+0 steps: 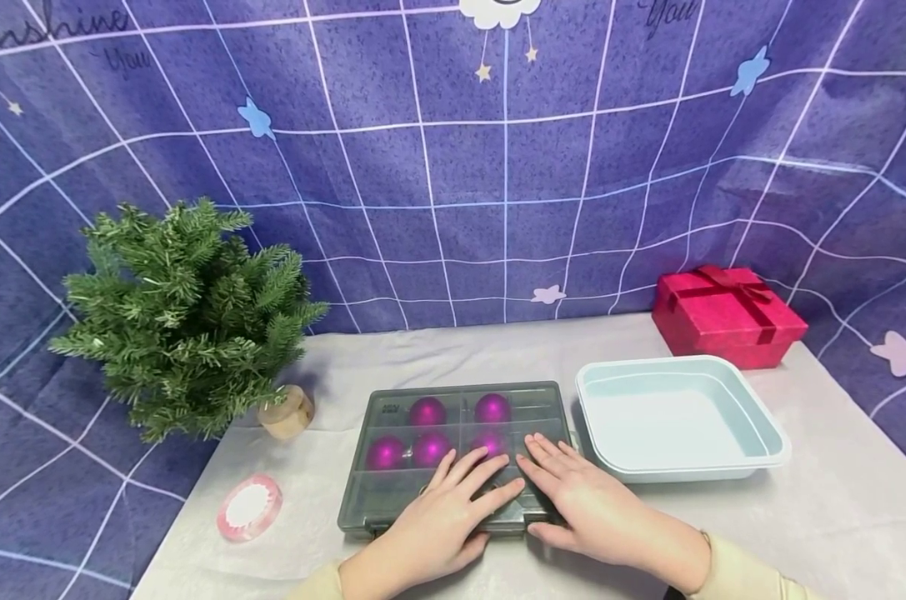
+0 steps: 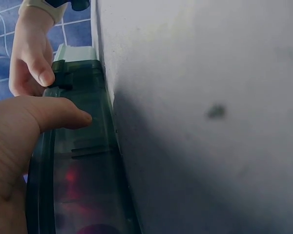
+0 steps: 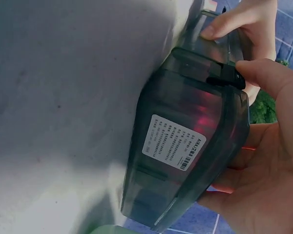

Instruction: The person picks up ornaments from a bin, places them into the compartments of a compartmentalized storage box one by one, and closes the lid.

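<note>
A smoky grey, see-through storage box (image 1: 403, 492) with its lid down lies on the table, several shiny purple balls (image 1: 427, 412) in its compartments. My left hand (image 1: 453, 508) rests on the lid near the front, fingers spread, its thumb (image 2: 68, 113) at the front wall. Beside it my right hand (image 1: 583, 500) lies with straight fingers on the lid's front right part. In the right wrist view, the right thumb (image 3: 263, 73) touches the dark latch (image 3: 227, 76) on the front edge. The hands cover the front right compartments in the head view.
A pale blue tray (image 1: 603, 462) stands right of the box, with a red gift box (image 1: 730, 317) behind it. On the left are a small artificial fir tree (image 1: 190, 325) with a wooden base (image 1: 287, 412) and a pink ribbon roll (image 1: 250, 508). A blue curtain (image 1: 468, 167) hangs behind.
</note>
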The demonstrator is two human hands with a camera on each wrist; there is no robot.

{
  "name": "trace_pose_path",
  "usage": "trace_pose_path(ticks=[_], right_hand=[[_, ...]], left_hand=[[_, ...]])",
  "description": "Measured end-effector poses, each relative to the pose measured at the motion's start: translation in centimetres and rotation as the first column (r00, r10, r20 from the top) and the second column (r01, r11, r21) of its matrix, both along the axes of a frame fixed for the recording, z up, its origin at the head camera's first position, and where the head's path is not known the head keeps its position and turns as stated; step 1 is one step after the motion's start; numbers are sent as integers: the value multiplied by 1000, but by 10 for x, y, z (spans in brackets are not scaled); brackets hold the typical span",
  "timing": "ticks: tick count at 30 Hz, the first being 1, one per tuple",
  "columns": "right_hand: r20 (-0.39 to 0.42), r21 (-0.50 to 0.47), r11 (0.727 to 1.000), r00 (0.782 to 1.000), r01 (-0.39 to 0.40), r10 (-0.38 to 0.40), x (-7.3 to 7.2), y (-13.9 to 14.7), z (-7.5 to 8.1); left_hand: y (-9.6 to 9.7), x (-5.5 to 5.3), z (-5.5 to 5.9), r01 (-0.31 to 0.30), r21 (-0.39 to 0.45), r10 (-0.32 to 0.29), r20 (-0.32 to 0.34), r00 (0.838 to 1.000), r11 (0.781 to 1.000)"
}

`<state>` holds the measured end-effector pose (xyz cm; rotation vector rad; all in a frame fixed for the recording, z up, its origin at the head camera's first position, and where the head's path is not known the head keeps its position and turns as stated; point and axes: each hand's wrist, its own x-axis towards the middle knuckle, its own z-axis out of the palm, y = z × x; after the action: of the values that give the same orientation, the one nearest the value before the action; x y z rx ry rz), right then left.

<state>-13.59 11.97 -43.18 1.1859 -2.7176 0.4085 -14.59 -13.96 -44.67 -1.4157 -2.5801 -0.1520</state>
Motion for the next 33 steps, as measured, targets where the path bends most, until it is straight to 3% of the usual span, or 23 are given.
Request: trace_pose_path(ticks=[7, 11, 14, 18, 22, 24, 26, 27, 28, 30, 33], right_hand=[[-10, 8, 1000, 1000, 3, -3, -2, 2, 1], [5, -6, 1000, 1000, 1, -1, -2, 2, 0], [0, -18, 1000, 1000, -3, 3, -2, 1, -1], [-24, -17, 1000, 1000, 1, -1, -2, 1, -2], [-26, -20, 1000, 1000, 0, -1, -2, 0, -1], [-22, -21, 1000, 1000, -1, 0, -2, 0, -1], [-19, -27, 1000, 1000, 0, 0, -2, 0, -1], [-16, -30, 1000, 1000, 1, -2, -2, 0, -1], [-13, -34, 999, 1000, 4, -5, -2, 0, -1], [-5, -44, 999, 1000, 11, -11, -1, 0, -2], [12, -61, 998, 1000, 20, -19, 0, -1, -3]], left_hand=[[1, -3, 2, 1, 1, -1, 15, 1000, 1000], [-5, -4, 6, 7, 72, -17, 148, 989, 997], [-18, -6, 16, -31, 172, -9, 230, 973, 985], [-47, -12, 35, -179, 298, 107, 243, 964, 937], [-87, -18, 51, -359, 374, 251, 307, 918, 855], [-106, -20, 55, -449, 387, 305, 381, 873, 805], [-122, -23, 55, -538, 390, 318, 501, 805, 747], [-129, -25, 53, -580, 388, 303, 575, 760, 717], [-135, -27, 51, -620, 384, 275, 651, 707, 684], [-145, -32, 43, -691, 363, 175, 798, 577, 626], [-153, -37, 28, -758, 309, 8, 924, 382, 575]])
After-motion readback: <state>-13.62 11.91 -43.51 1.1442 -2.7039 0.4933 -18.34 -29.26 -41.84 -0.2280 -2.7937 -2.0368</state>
